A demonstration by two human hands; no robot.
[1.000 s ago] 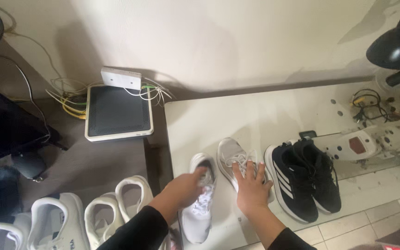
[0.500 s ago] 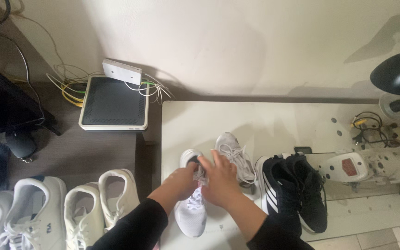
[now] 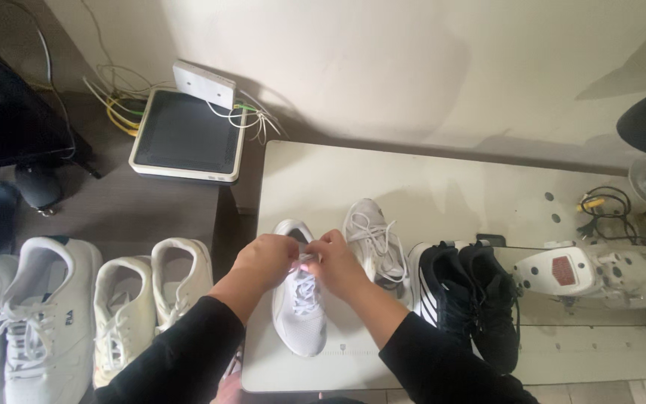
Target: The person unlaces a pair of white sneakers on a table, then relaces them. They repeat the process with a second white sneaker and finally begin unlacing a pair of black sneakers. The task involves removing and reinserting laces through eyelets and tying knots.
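Observation:
A light grey sneaker (image 3: 300, 314) lies on the white table (image 3: 443, 194), toe pointing toward me. My left hand (image 3: 265, 260) and my right hand (image 3: 336, 263) meet over its upper part, fingers pinched on its white laces (image 3: 305, 263). Both arms wear black sleeves. Its mate (image 3: 374, 239), with loose laces, sits just to the right, partly behind my right hand.
A black pair of sneakers with white stripes (image 3: 463, 299) stands right of my hands. A white sewing machine (image 3: 600, 273) lies at the far right. On the dark surface to the left are several white sneakers (image 3: 121, 307), a flat dark-screened device (image 3: 187, 136) and tangled cables (image 3: 117, 97).
My right hand has left the right grey sneaker and joined my left hand over the left one, and both now pinch its laces. The view shifted slightly.

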